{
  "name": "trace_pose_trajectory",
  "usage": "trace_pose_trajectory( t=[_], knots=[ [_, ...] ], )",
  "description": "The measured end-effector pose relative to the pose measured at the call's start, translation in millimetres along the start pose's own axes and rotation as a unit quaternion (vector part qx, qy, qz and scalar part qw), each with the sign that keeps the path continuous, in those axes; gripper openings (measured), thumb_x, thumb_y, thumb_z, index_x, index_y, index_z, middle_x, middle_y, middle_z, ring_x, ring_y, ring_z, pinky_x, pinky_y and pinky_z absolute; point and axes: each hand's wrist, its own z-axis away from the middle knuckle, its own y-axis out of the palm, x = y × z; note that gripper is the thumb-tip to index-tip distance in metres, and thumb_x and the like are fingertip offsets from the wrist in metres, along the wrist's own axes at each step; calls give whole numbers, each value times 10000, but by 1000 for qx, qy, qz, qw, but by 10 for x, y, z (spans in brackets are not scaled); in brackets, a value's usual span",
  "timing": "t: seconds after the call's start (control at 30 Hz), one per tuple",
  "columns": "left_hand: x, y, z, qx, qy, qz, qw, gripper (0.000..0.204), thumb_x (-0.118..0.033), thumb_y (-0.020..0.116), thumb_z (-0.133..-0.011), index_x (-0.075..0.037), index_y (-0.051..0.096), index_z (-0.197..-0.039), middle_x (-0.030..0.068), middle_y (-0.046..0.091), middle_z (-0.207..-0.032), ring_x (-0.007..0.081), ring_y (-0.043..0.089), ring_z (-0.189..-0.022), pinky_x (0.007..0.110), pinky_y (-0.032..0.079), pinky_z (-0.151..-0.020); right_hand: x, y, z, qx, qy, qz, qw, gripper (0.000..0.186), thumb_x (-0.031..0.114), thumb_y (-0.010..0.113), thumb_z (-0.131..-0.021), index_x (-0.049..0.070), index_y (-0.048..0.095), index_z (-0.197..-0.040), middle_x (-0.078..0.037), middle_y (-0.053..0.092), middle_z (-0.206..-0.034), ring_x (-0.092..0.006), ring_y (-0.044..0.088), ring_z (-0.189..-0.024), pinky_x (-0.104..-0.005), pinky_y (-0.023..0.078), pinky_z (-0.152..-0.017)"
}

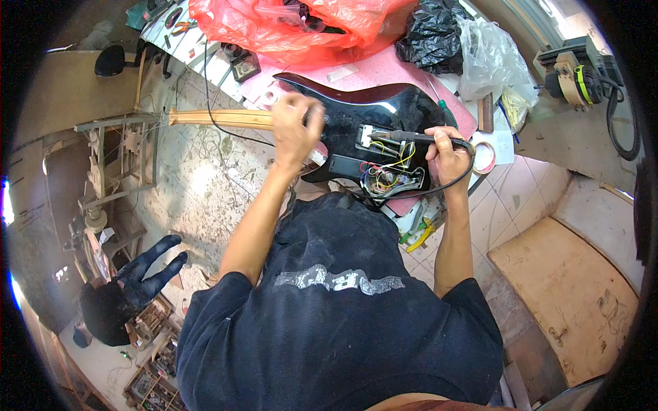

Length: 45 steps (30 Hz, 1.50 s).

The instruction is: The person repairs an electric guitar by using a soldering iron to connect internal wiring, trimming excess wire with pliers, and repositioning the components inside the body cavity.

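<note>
A dark, glossy electric guitar (373, 103) lies back side up on the bench, its pale wooden neck (221, 119) reaching to the left. Two cavities in its back are uncovered. My right hand (449, 156) is closed round a soldering iron (415, 137), whose tip points left over the upper cavity (368, 137). Below that, the control cavity (392, 179) shows yellow, red and other wires. My left hand (296, 129) hovers by the neck joint, smeared by motion; its fingers and anything in them cannot be made out.
Pink foam (456, 120) lies beneath the guitar. A red plastic bag (308, 34), a black bag (432, 38) and a clear bag (490, 58) crowd the far side. A tape roll (484, 157) sits at right, yellow-handled pliers (421, 236) nearer me. Another person (113, 301) stands at left.
</note>
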Motion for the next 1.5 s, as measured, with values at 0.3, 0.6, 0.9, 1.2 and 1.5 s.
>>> trace_pose_trajectory(
  t=[0.3, 0.6, 0.9, 1.2, 1.5],
  knots=[
    [-713, 94, 406, 120, 95, -2, 988, 210, -167, 797, -821, -135, 800, -1028, 41, 559, -879, 233, 536, -859, 391, 401, -758, 14, 13, 6, 8, 6, -8, 1000, 238, 207, 599, -1034, 8, 729, -1016, -13, 609, -638, -39, 449, -542, -212, 319, -514],
    [-678, 149, 412, 137, 122, -16, 983, 187, -183, 772, -817, -153, 787, -1001, 28, 522, -885, 220, 514, -867, 389, 365, -761, -49, 0, 7, 10, 11, -37, 999, 242, 206, 597, -1039, 0, 724, -1029, -21, 616, -641, -38, 440, -532, -208, 313, -507],
    [-674, 154, 462, 144, 112, -15, 983, 217, -194, 769, -821, -154, 786, -1034, 22, 516, -878, 215, 513, -865, 391, 356, -771, 16, 2, 21, 7, 1, -25, 1000, 258, 218, 626, -1023, -14, 738, -1023, -28, 636, -649, -48, 491, -542, -225, 363, -508],
    [-684, 158, 485, 139, 107, -10, 984, 240, -193, 765, -828, -150, 787, -1063, 23, 515, -879, 214, 511, -863, 394, 354, -781, -28, -20, 15, 19, -11, -17, 1000, 255, 218, 633, -1018, -12, 741, -1008, -26, 635, -645, -60, 523, -562, -234, 390, -526],
    [-678, 158, 498, 144, 101, -10, 984, 243, -180, 766, -827, -145, 787, -1066, 24, 522, -881, 213, 513, -863, 393, 350, -786, -1, -4, -9, 30, -31, 6, 999, 244, 199, 612, -1021, -14, 730, -1008, -22, 620, -643, -70, 528, -580, -235, 390, -549]
  ],
)
